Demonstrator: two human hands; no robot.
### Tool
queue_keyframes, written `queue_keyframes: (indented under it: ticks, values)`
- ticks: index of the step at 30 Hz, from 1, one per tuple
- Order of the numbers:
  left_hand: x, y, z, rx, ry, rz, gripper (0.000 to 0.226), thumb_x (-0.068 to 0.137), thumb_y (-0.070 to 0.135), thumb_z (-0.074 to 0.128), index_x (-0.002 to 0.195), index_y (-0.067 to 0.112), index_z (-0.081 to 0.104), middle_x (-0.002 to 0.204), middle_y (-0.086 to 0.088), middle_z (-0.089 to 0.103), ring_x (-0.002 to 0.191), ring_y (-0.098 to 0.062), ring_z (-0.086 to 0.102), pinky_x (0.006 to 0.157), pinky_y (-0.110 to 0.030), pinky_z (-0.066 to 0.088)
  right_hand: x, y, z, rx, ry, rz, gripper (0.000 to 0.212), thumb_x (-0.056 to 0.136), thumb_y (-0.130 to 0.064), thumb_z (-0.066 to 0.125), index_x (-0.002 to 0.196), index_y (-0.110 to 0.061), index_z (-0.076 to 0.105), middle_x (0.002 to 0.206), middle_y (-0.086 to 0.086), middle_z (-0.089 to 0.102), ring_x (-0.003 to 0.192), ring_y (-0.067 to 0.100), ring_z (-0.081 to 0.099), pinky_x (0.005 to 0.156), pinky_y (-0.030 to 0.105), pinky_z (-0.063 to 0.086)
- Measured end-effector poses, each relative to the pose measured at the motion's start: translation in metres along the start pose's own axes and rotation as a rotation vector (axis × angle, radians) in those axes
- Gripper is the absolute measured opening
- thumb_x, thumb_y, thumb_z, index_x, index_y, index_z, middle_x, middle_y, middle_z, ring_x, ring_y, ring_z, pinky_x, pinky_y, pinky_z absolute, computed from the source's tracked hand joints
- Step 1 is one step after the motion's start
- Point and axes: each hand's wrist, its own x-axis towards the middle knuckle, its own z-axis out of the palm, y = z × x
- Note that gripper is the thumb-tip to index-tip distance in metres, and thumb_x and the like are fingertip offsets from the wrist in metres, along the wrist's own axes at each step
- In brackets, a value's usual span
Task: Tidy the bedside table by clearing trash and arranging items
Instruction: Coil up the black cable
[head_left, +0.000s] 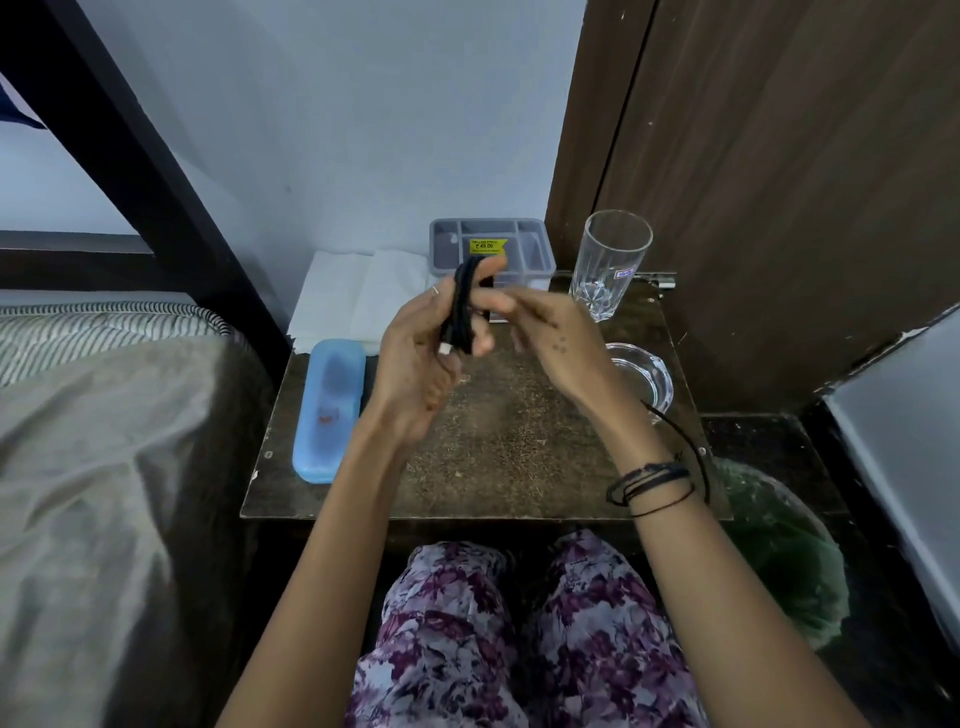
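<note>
Above the bench (519, 415), the left hand (415, 353) grips a coiled black cable (462, 312); the right hand (545, 327) pinches it too. Bundling seems underway; next, it probably needs placing in the grey tray (519, 244).

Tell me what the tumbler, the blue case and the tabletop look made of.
Tumbler: clear glass with cut facets and a thick base. Blue case: likely frosted, translucent plastic, something red showing faintly through. Tabletop: probably dark laminate over board, worn and chipped at the edges.
</note>
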Motion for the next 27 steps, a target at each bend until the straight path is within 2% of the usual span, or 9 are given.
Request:
queue_keyframes:
  ticks: [3, 6, 8, 11, 13, 15, 18, 21, 27]
  values:
    - [0.006, -0.004, 0.001, -0.086, 0.069, 0.046, 0.032, 0.1, 0.016, 0.025, 0.118, 0.006, 0.05, 0.101, -0.001, 0.072, 0.063, -0.007, 0.062, 0.06, -0.02, 0.052, -0.006, -0.002, -0.002, -0.169, -0.121, -0.02, 0.026, 0.096, -0.037, 0.045, 0.084, -0.036, 0.068, 0.05, -0.013, 0.041, 0.05, 0.004, 0.041, 0.054, 0.027, 0.032]
    - [0.014, -0.007, -0.006, 0.06, 0.258, 0.057, 0.027, 0.1, 0.016, 0.031, 0.119, 0.014, 0.051, 0.09, 0.007, 0.073, 0.071, -0.004, 0.065, 0.058, -0.021, 0.054, -0.013, -0.008, -0.004, -0.284, -0.2, -0.059, 0.022, 0.091, -0.039, 0.053, 0.098, -0.029, 0.072, 0.045, -0.013, 0.039, 0.039, -0.001, 0.038, 0.049, 0.019, 0.024]
    - [0.017, -0.01, -0.012, 0.289, 0.336, 0.075, 0.026, 0.1, 0.014, 0.034, 0.12, 0.022, 0.05, 0.087, 0.011, 0.071, 0.076, 0.001, 0.065, 0.068, -0.015, 0.053, -0.015, -0.012, -0.007, -0.309, -0.208, -0.095, 0.021, 0.088, -0.04, 0.058, 0.096, -0.027, 0.073, 0.046, -0.013, 0.047, 0.04, -0.001, 0.042, 0.05, 0.018, 0.028]
    - [0.011, -0.016, -0.016, 0.624, 0.251, 0.078, 0.025, 0.099, 0.013, 0.036, 0.119, 0.022, 0.05, 0.101, 0.021, 0.063, 0.087, 0.006, 0.063, 0.085, -0.02, 0.052, -0.01, -0.016, -0.015, -0.342, -0.154, -0.179, 0.02, 0.085, -0.04, 0.061, 0.093, -0.026, 0.074, 0.063, -0.01, 0.061, 0.052, 0.0, 0.047, 0.053, 0.017, 0.033]
    - [0.007, -0.017, -0.016, 0.722, 0.184, 0.047, 0.023, 0.099, 0.013, 0.037, 0.114, 0.025, 0.049, 0.109, 0.012, 0.062, 0.092, 0.005, 0.06, 0.088, -0.021, 0.051, -0.005, -0.017, -0.021, -0.352, -0.122, -0.215, 0.02, 0.083, -0.041, 0.063, 0.093, -0.026, 0.074, 0.064, -0.012, 0.056, 0.054, -0.001, 0.044, 0.053, 0.016, 0.03]
    - [0.006, -0.016, -0.015, 0.764, 0.158, 0.006, 0.019, 0.099, 0.013, 0.038, 0.108, 0.024, 0.052, 0.106, 0.003, 0.061, 0.088, 0.0, 0.058, 0.082, -0.017, 0.049, 0.0, -0.018, -0.025, -0.36, -0.112, -0.23, 0.021, 0.081, -0.041, 0.065, 0.09, -0.025, 0.074, 0.065, -0.012, 0.052, 0.056, -0.002, 0.042, 0.054, 0.017, 0.029]
    - [0.007, -0.014, -0.015, 0.739, 0.122, -0.069, 0.02, 0.099, 0.017, 0.037, 0.092, 0.011, 0.055, 0.079, 0.0, 0.064, 0.067, -0.012, 0.053, 0.066, -0.022, 0.044, 0.007, -0.02, -0.033, -0.31, -0.062, -0.215, 0.019, 0.078, -0.04, 0.068, 0.086, -0.025, 0.073, 0.066, -0.013, 0.052, 0.058, -0.005, 0.041, 0.056, 0.015, 0.028]
    - [0.003, -0.013, -0.019, 0.607, 0.045, -0.082, 0.035, 0.099, 0.028, 0.034, 0.099, 0.006, 0.061, 0.059, 0.004, 0.062, 0.045, -0.008, 0.044, 0.05, -0.015, 0.036, 0.017, -0.019, -0.043, -0.215, 0.046, -0.213, 0.013, 0.077, -0.04, 0.069, 0.082, -0.028, 0.074, 0.069, -0.012, 0.055, 0.06, -0.002, 0.046, 0.058, 0.023, 0.038]
    - [-0.003, -0.013, -0.02, 0.205, 0.046, -0.068, 0.027, 0.089, 0.023, 0.045, 0.077, 0.024, 0.069, 0.043, 0.011, 0.04, 0.034, -0.001, 0.027, 0.04, -0.009, 0.029, 0.022, 0.003, -0.03, -0.004, 0.12, -0.117, 0.017, 0.086, -0.035, 0.062, 0.096, -0.027, 0.072, 0.071, -0.018, 0.053, 0.064, -0.003, 0.048, 0.064, 0.026, 0.04]
